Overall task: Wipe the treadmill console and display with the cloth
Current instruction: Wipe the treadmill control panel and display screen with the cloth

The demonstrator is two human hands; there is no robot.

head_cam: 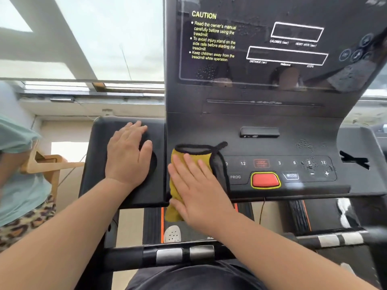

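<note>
The right hand [196, 185] is pressing flat, fingers spread and not curled, on the yellow microfibre cloth [188, 158], pinning it against the left end of the button panel rather than pinching it; an open palm is spreading pressure over more cloth, which suits a wiping stroke. Above and beyond that palm, the treadmill console [261, 120] is rising into the glossy display [272, 49], whose caution text and readout boxes are showing droplets or smudges, so it is probably waiting its turn. To the left of the pressing hand, the left hand [127, 155] is resting open and empty on the side tray [100, 164], partly over its round cup recess, seemingly bracing the body while the other arm is working. Nearer the body than both hands, the handlebar [184, 254] with its metal pulse sensors is crossing the view. Just right of the cloth, the red stop button [265, 180] and the MODE key [291, 175] are lying uncovered, and water spots are speckling the speed keys [308, 163] farther right, likely the next stretch to wipe
</note>
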